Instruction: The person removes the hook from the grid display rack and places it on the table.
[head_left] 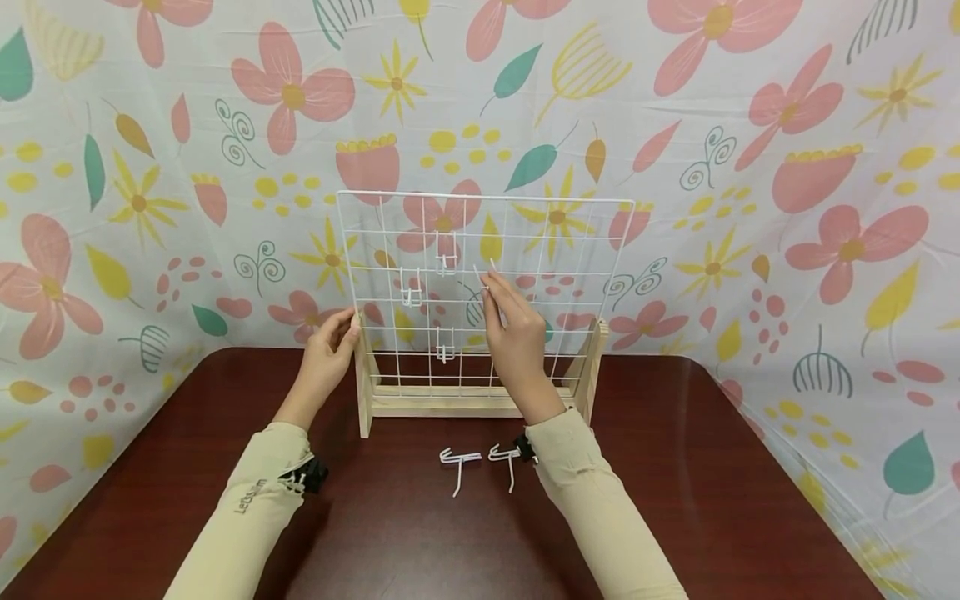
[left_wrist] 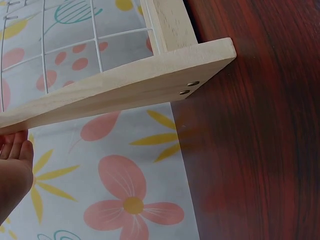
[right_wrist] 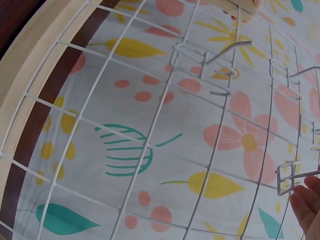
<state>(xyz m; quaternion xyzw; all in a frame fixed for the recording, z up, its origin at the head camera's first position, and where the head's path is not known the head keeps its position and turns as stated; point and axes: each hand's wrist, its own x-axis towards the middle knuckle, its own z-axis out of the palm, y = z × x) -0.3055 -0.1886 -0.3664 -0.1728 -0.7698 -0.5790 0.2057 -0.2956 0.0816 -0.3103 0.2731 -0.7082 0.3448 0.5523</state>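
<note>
1 hook (right_wrist: 286,178) is pinched in my right hand (head_left: 517,329), prong end toward my palm, square end facing the grid (head_left: 464,271); whether they touch, I cannot tell. 3 hung hooks (head_left: 412,297) lie left of this grip, toward my left hand (head_left: 327,343), which holds the wooden stand (head_left: 364,392).

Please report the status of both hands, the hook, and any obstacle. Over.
Right hand pinches white hook at wire grid; attachment unclear. Left hand holds wooden stand. Three other hooks hang nearby; no obstruction seen.
</note>
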